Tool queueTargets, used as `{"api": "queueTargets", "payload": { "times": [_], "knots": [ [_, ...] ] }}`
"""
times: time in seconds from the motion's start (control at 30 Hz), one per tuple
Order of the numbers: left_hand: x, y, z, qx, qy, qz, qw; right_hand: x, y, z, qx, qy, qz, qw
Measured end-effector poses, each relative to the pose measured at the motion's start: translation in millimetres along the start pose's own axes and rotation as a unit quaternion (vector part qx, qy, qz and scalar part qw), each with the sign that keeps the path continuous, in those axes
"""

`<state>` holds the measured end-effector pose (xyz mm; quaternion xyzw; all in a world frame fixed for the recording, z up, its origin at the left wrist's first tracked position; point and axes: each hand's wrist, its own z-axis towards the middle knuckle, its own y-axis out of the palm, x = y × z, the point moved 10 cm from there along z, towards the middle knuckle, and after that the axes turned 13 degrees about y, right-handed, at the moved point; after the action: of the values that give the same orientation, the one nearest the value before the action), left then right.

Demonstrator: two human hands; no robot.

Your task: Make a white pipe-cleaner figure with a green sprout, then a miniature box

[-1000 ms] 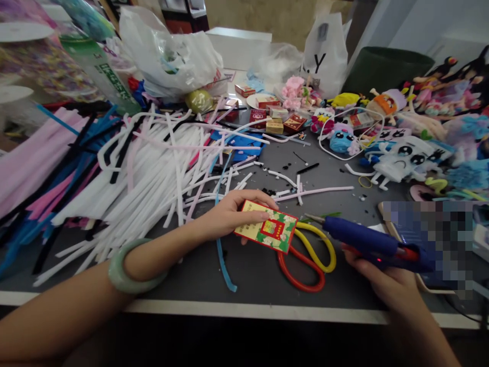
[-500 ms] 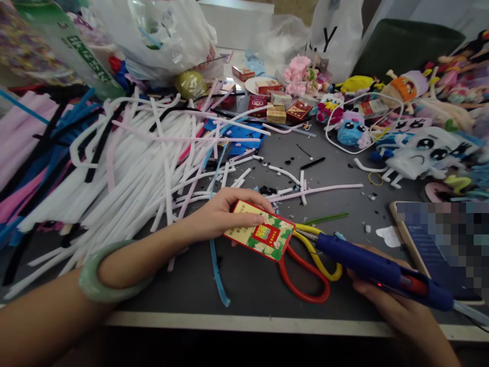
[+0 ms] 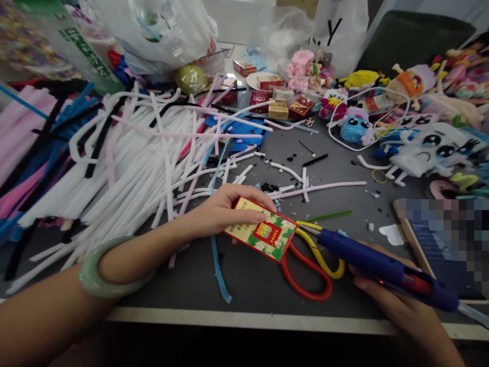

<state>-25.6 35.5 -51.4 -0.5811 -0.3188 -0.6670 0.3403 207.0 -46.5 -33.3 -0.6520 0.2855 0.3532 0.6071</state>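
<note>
My left hand [image 3: 233, 206] is closed around a small flat box [image 3: 269, 237] with a red edge, yellow and green print and white flowers, its thumb lying on top. In my right hand [image 3: 397, 300] is a blue hot glue gun [image 3: 367, 260], with a clear glue stick [image 3: 471, 312] coming out of its back end. The gun's metal nozzle points left, close to the box's right edge; whether they touch I cannot tell. Under both lie scissors with one red handle [image 3: 307, 293] and one yellow handle [image 3: 338, 270]; the box hides their blades.
A heap of white pipe cleaners [image 3: 148, 168] covers the left side. Small boxes [image 3: 278, 109] and plush figures [image 3: 431, 150] stand at the back and right. A phone [image 3: 431, 250] lies at right. Cut scraps [image 3: 284, 168] litter the middle.
Both hands keep their hold on the box and the glue gun, nearly still. The whole view has shifted slightly.
</note>
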Motion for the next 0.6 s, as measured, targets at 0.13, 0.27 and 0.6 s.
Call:
{"api": "queueTargets", "payload": {
  "times": [0.13,0.27,0.6],
  "knots": [
    [0,0.9,0,-0.004,0.003,-0.006,1.0,-2,0,0,0.005,0.0,0.002,1.0],
    [-1,0.5,-1,-0.002,-0.001,-0.01,1.0,-6,0,2,0.01,-0.005,0.0,1.0],
    [-3,-1.0,-1,0.01,-0.005,-0.029,1.0,-11,2,3,0.003,-0.018,-0.034,0.999]
  ]
}}
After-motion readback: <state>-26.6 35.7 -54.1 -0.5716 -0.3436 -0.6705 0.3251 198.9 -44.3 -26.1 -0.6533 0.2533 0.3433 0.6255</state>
